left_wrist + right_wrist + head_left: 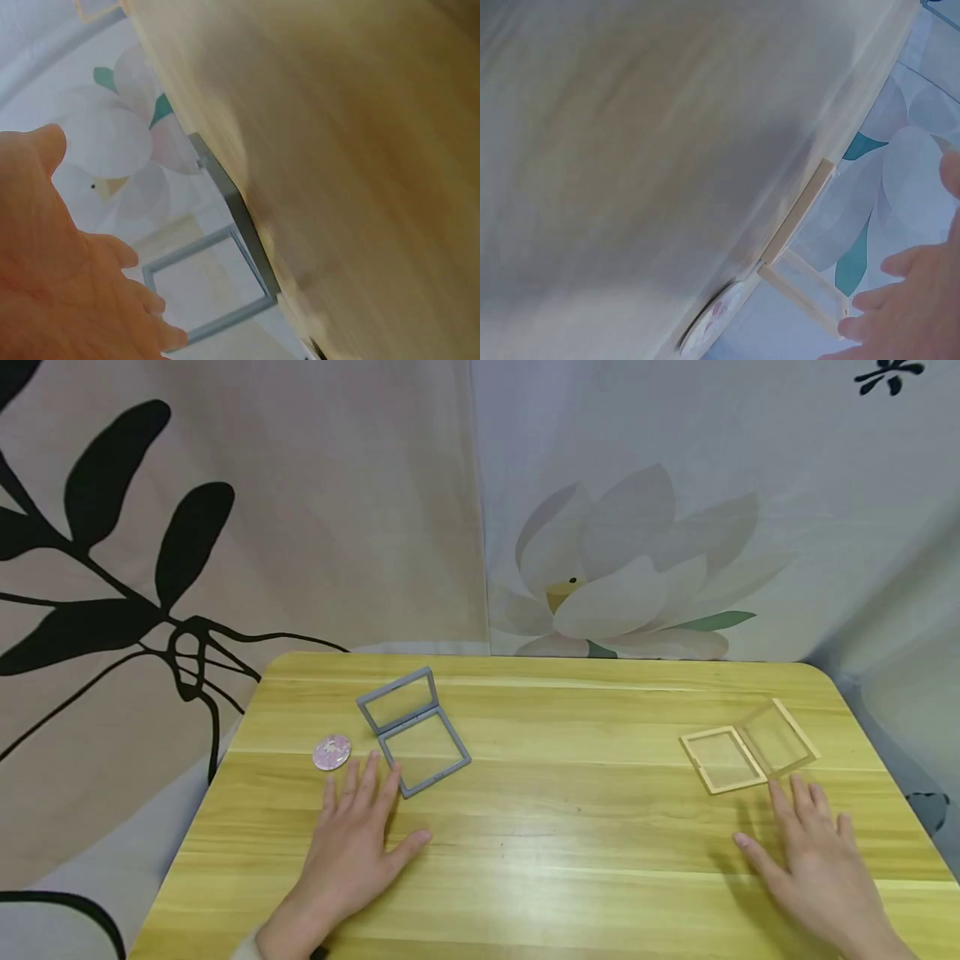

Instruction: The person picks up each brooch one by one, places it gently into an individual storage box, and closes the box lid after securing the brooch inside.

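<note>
A grey hinged square frame case (425, 752) lies unfolded on the table, its lid tilted up in the left wrist view. My left hand (352, 852) reaches toward it with fingers spread and straight, fingertips right at its near left corner in the head view. Just beyond those fingers is a round pinkish patterned disc (332, 752). Over on the right, a beige hinged frame case (697, 764) also stands unfolded, its lid raised. My right hand (821, 877) is just in front of it, fingers extended, holding nothing. Another round patterned disc (714, 319) shows beside the beige case in the right wrist view.
The wooden table (570, 860) has rounded far corners. Behind its far edge hangs a pale curtain (360, 527) printed with dark leaves and a large white flower. Between the two cases runs a wide stretch of bare tabletop.
</note>
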A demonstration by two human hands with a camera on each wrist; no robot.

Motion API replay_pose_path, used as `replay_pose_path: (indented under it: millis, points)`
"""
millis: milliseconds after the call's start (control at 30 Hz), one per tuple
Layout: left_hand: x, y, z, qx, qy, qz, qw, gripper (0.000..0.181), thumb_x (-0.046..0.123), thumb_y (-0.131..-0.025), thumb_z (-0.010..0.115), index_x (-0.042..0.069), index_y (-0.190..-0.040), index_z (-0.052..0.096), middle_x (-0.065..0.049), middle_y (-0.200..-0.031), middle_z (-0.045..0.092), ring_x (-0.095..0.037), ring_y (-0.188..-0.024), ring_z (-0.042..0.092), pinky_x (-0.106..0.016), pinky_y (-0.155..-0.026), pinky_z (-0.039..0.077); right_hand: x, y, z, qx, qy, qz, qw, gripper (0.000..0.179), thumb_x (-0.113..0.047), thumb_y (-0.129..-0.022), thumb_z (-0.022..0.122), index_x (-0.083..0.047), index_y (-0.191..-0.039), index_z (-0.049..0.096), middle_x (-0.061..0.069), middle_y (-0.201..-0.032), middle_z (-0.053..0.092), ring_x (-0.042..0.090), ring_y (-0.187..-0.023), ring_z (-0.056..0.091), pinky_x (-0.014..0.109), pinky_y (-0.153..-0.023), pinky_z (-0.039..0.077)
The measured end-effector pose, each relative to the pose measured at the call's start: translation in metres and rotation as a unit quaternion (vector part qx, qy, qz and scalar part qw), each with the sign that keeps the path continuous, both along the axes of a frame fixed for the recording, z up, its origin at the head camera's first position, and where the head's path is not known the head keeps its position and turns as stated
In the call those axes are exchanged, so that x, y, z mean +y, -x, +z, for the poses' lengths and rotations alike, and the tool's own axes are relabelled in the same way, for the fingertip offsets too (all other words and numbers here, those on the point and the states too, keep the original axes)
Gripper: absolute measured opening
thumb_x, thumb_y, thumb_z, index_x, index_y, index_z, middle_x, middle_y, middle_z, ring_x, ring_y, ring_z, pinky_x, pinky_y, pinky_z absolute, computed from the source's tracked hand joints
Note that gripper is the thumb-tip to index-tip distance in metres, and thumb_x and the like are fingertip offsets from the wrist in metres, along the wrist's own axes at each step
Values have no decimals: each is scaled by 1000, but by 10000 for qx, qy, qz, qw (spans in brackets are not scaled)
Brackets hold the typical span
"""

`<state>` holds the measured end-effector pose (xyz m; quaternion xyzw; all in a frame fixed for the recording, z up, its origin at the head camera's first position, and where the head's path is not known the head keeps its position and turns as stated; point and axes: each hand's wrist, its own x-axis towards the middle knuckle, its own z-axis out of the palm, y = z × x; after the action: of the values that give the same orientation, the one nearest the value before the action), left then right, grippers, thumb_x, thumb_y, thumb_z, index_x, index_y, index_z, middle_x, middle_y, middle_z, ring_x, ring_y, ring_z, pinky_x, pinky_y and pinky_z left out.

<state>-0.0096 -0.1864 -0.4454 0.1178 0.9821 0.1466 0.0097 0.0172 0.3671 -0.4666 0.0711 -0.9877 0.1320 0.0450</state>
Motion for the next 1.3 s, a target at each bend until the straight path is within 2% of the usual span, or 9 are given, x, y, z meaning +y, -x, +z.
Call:
replay_pose_path:
  millis: [200,333,533,633,833,933,1067,1167,1300]
  points:
    - [11,3,3,143,-24,-175,9997,95,66,-96,64,8,-164,31,-19,-172,6,-43,-158,0,-70,-121,8,5,4,6,17,340,-228,9992,83,-36,-106,62,12,-160,20,41,-164,9,52,-156,-2,66,-119,-11]
    - [18,6,1,123,-8,-275,9995,96,67,-96,63,10,-165,29,-18,-172,5,-42,-158,1,-70,-121,8,10,9,11,30,477,-619,9969,78,-33,-106,62,18,-154,27,45,-159,20,64,-145,19,74,-117,7]
    - [29,14,0,142,46,-515,9986,95,69,-96,60,13,-166,29,-17,-172,6,-42,-158,4,-67,-123,5,22,23,23,-479,490,-1340,9886,71,-35,-107,60,23,-143,40,46,-124,55,51,-80,62,66,-73,49]
    - [35,18,0,123,56,-621,9980,94,71,-97,57,13,-166,29,-16,-172,6,-40,-158,2,-66,-123,5,30,33,27,-1008,807,-1699,9770,75,-40,-108,55,24,-143,39,47,-117,58,40,-67,64,56,-60,52]
    - [47,25,4,22,-63,-751,9972,92,70,-98,56,12,-165,32,-16,-172,6,-39,-158,1,-64,-124,4,45,51,24,-1126,1227,-1684,9716,70,-40,-109,53,23,-140,46,42,-128,59,56,-103,65,55,-71,53]
    - [51,29,5,-66,-132,-778,9969,91,70,-99,55,13,-165,31,-17,-172,7,-38,-158,1,-63,-124,3,49,58,21,-1184,1471,-1580,9692,71,-43,-109,53,21,-140,49,39,-130,61,37,-75,70,42,-59,51]
    - [56,32,6,-194,-178,-831,9962,91,73,-99,50,14,-166,30,-19,-172,12,-40,-159,5,-63,-124,3,47,62,18,-1442,2058,-1638,9539,77,-50,-109,51,19,-143,47,41,-132,59,19,-41,47,36,-41,42]
    - [60,35,6,-273,-210,-895,9954,91,75,-99,46,14,-166,31,-20,-172,14,-42,-158,8,-63,-125,5,46,63,17,-1501,2335,-1680,9459,74,-51,-108,52,17,-140,50,37,-123,65,22,-36,46,38,-37,43]
    - [66,39,7,-374,-324,-949,9943,90,75,-100,43,14,-165,33,-20,-171,16,-43,-158,11,-63,-125,6,45,65,16,-1358,2165,-1665,9523,65,-49,-108,54,12,-131,61,26,-106,74,24,-37,49,38,-38,44]
